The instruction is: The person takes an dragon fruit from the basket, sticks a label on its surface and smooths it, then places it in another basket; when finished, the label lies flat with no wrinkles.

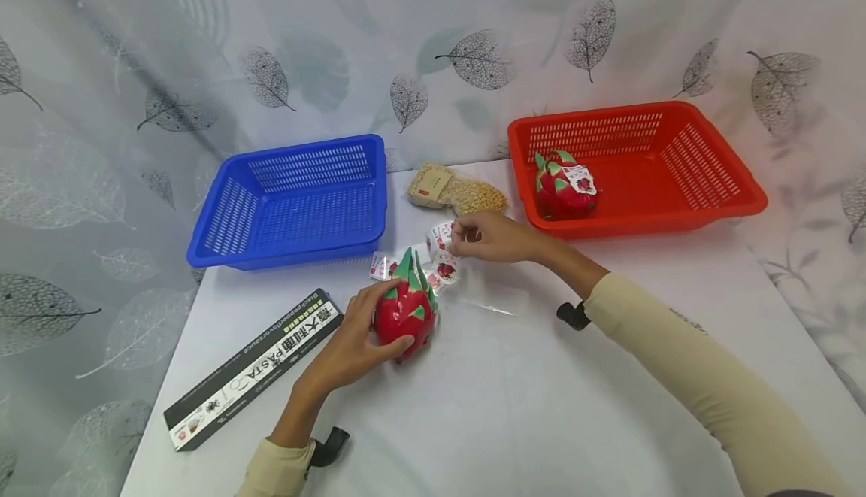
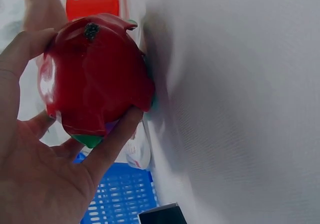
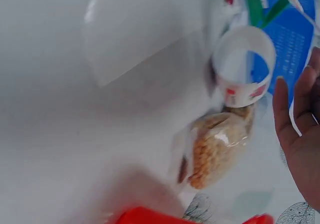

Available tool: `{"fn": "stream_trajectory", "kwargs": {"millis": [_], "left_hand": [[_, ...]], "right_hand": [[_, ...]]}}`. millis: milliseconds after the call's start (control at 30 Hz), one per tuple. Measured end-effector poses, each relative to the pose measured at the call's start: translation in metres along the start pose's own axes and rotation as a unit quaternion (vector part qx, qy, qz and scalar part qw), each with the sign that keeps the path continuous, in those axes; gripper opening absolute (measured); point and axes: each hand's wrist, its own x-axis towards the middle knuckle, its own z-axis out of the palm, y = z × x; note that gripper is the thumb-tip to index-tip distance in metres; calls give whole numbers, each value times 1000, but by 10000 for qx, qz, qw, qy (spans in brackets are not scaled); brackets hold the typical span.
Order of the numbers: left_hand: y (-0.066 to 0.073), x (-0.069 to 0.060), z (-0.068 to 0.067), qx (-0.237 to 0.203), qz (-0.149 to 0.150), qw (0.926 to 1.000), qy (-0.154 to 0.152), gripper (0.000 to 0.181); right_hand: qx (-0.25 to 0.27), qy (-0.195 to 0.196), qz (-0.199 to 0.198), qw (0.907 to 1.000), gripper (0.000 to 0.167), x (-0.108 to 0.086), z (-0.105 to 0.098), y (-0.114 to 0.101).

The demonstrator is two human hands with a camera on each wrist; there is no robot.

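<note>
Left hand (image 1: 364, 333): yours, gripping the fruit (image 1: 408, 316); fingers round its left side, thumb across the near side.
Fruit: red, glossy, within your left fingers; green leaf tips point away past them. Dark spot on the end facing your wrist camera. Whether it touches the table (image 1: 541, 399), cannot tell.
Right hand (image 1: 497, 235): yours, fingers bent, thumb close in. Cannot tell whether the tips pinch anything.
Roll (image 1: 438, 237): white with red prints, just left of your right fingertips; contact unclear.
Labels (image 1: 383, 265): flat, just beyond your left fingertips, partly hidden by the leaves.
Clear sheet (image 1: 497, 295): on the near side of your right fingers, flat on the table.
Bagged grains (image 1: 479, 196): just beyond your right fingers, yellow and tan.
Red basket (image 1: 663, 225): to the right of your right fingers, second fruit (image 1: 563, 198) in its left end, white sticker on the skin.
Blue basket (image 1: 307, 253): beyond your left fingers, off to their left.
Box (image 1: 253, 373): left of your left fingers, lying aslant, PASTA print up.
</note>
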Motion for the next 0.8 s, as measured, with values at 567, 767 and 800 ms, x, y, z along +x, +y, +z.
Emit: {"fn": "stream_trajectory", "kwargs": {"millis": [567,767,800], "left_hand": [[-12,-11,-28,-1192,97,9907,-646,77],[-18,-12,-28,-1195,46,9908,-636,67],[-19,-12,-28,-1184,-32,9908,-654,67]], "right_hand": [[790,-1271,-636,9867,13,31,56,-70],[465,-1219,-523,9901,12,35,65,-70],[421,-1192,-499,9907,12,35,65,-69]]}}
